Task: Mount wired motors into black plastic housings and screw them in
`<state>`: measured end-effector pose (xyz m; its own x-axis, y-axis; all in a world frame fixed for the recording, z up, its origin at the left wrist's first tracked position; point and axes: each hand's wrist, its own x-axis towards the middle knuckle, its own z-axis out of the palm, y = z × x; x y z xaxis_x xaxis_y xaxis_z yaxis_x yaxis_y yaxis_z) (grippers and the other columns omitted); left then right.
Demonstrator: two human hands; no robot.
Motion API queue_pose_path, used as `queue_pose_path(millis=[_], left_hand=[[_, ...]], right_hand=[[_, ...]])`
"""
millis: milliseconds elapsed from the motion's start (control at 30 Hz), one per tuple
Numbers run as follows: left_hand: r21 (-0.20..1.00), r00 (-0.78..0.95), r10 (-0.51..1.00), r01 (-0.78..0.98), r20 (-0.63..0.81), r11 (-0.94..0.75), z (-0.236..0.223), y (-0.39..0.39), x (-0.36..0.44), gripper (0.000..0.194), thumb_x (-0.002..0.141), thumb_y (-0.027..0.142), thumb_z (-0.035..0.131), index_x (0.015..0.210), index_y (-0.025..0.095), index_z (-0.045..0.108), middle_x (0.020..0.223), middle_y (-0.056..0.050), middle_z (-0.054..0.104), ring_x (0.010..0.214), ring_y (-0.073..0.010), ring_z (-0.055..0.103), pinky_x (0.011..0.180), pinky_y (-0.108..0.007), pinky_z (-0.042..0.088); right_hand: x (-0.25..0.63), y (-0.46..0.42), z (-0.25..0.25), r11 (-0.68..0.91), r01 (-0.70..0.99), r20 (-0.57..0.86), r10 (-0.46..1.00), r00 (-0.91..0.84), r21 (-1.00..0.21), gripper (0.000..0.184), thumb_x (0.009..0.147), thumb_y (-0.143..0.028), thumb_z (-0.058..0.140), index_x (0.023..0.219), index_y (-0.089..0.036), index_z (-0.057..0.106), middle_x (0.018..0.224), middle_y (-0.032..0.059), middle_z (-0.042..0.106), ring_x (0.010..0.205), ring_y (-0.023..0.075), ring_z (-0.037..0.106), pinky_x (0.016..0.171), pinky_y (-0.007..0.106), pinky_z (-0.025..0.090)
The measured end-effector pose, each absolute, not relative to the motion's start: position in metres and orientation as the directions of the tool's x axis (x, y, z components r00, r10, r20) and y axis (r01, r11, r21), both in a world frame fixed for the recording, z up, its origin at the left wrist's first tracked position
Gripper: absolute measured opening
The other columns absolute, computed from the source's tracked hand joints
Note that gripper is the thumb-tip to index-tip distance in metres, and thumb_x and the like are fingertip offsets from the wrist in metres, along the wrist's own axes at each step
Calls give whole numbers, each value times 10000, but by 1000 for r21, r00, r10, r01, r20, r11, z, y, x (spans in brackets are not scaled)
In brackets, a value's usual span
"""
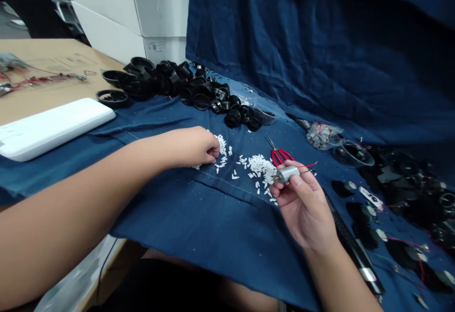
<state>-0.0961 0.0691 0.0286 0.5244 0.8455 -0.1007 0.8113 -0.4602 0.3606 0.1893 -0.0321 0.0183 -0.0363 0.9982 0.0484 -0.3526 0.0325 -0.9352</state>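
My right hand point(302, 198) is closed on a small silver cylindrical motor point(287, 173) with thin red wires, held just above the blue cloth. My left hand point(197, 147) reaches across to the scattered small white plastic pieces point(261, 166), its fingers pinched together on the cloth at the left edge of that scatter; what they pinch is too small to make out. Red-handled scissors point(280, 155) lie just behind the motor.
A heap of black plastic ring parts point(185, 87) lies at the back. A white flat slab point(50, 125) rests at the left. More black parts and wired pieces point(401, 193) crowd the right, with clear bags point(323, 134). Blue cloth point(220, 217) covers the table and hangs behind.
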Motion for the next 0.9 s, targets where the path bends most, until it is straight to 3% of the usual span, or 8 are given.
queue_pose_path(millis=[300, 567, 767, 900], left_hand=[[300, 476, 879, 843, -29, -446, 30, 61, -89, 64, 727, 214, 676, 757, 224, 731, 744, -37, 696, 615, -167, 528, 571, -301, 271], [361, 501, 865, 800, 38, -479, 33, 61, -88, 25, 756, 225, 687, 733, 214, 683, 729, -24, 668, 639, -178, 543, 591, -303, 294], [490, 748, 644, 507, 160, -709, 36, 42, -65, 76, 844, 187, 679, 888, 237, 717, 920, 12, 737, 848, -169, 649, 764, -273, 442], [569, 848, 488, 302, 205, -765, 24, 26, -50, 119, 833, 110, 692, 849, 227, 696, 894, -3, 735, 877, -187, 653, 764, -287, 453]], right_hand=[[188, -31, 16, 21, -352, 32, 999, -26, -936, 238, 917, -317, 818, 1140, -257, 763, 1095, 45, 655, 819, 112, 588, 743, 240, 565], [187, -32, 17, 34, -329, 40, 999, -10, -944, 247, 896, -348, 841, 1118, -272, 765, 1080, 33, 641, 810, 115, 579, 741, 261, 570], [189, -32, 20, 68, -385, 65, 998, 21, -921, 272, 901, -480, 835, 1018, -255, 736, 880, -7, 587, 758, 109, 542, 861, 326, 601], [188, -33, 20, 41, -411, 54, 998, -20, -911, 283, 907, -490, 835, 981, -245, 713, 769, -38, 528, 658, 84, 469, 813, 298, 589]])
